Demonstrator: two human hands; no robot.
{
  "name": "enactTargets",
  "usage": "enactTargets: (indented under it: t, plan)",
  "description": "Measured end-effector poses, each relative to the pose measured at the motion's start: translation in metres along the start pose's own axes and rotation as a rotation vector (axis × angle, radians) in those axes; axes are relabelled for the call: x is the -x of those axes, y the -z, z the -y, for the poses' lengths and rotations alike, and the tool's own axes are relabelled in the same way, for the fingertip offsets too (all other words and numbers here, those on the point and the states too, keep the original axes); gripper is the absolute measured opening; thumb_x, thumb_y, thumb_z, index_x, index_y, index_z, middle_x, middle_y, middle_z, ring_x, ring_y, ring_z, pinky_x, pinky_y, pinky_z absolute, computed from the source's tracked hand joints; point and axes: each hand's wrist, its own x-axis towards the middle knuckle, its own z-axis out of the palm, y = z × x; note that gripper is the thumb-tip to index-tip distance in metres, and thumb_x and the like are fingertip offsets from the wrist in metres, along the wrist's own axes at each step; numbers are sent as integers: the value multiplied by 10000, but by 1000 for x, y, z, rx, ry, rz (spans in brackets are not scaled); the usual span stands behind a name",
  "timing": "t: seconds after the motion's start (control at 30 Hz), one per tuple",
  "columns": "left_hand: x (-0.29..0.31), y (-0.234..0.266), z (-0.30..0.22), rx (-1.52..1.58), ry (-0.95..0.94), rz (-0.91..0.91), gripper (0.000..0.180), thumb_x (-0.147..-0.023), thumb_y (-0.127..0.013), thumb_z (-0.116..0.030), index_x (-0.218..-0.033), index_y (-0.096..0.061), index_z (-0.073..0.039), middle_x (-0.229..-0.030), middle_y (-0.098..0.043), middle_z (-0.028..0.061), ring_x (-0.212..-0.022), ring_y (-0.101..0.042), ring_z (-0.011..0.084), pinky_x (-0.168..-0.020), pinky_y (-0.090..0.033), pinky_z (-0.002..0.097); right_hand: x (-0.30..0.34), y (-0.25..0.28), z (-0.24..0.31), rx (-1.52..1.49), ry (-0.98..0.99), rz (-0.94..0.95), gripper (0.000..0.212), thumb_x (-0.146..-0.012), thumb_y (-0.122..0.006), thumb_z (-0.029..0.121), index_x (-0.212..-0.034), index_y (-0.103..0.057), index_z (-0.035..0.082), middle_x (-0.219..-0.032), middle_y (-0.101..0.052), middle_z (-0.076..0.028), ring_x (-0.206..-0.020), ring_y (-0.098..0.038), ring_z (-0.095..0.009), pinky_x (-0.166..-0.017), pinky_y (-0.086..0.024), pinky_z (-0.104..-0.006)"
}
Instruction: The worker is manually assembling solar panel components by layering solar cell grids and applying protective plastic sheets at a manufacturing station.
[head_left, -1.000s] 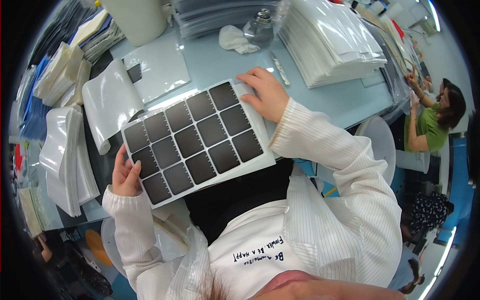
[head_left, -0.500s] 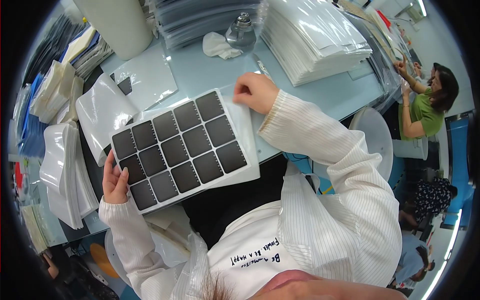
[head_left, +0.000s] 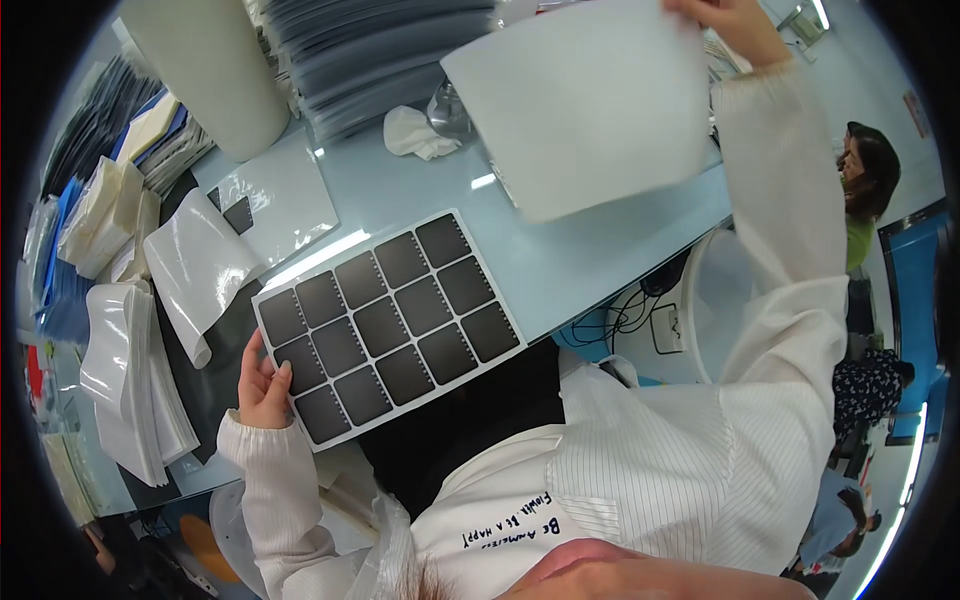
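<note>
A white sheet of black rounded squares [head_left: 380, 326], set in rows, lies tilted at the table's near edge and partly overhangs it. My left hand [head_left: 264, 388] is closed on its left edge, thumb on top and fingers underneath. Up at the far right, my right hand [head_left: 732, 22] pinches the upper right corner of a plain white sheet [head_left: 590, 115]. That sheet hangs raised over the table, slightly blurred, hiding the paper stack behind it and part of a small glass bottle [head_left: 449, 112]. A crumpled white tissue [head_left: 418, 133] lies beside the bottle.
A stack of dark sheets in clear plastic [head_left: 370, 65] and a big white cylinder [head_left: 210, 80] stand at the back. Curled glossy film [head_left: 200, 260] and piled white sheets [head_left: 125, 365] lie to the left. A round white tub [head_left: 728, 320] stands below the table's right edge.
My right hand has lifted the plain white sheet from beneath the sheet of black squares and carried it up and right. The sheet of squares has shifted slightly right and down with my left hand.
</note>
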Motion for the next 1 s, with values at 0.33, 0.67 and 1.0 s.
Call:
enactTargets:
  t: [0.33,0.67,1.0]
  plan:
    - [9,-1,6,47,-18,-158,593,-906,-462,93,-1454,-267,-22,-1203,-619,133,-1087,-605,190,-935,-455,275,30,59,-92,648,-577,-212,92,-888,-637,131,-962,-684,101,-789,-616,12,-713,-551,-98,-668,-496,-263]
    - [11,-7,0,-33,-57,-198,606,-904,-463,77,-1461,-262,-47,-1155,-641,116,-1029,-620,160,-875,-466,237,26,61,-146,835,-642,-231,327,-771,-740,112,-1092,-688,73,-912,-694,-67,-849,-632,-167,-816,-493,-281]
    - [18,7,-24,-579,-139,-477,478,-858,-628,-24,-1314,-488,-53,-881,-636,72,-618,-590,117,-508,-472,246,54,50,-27,776,-373,-315,356,-919,-616,196,-1236,-600,35,-1130,-652,-91,-999,-607,-162,-879,-464,-287]
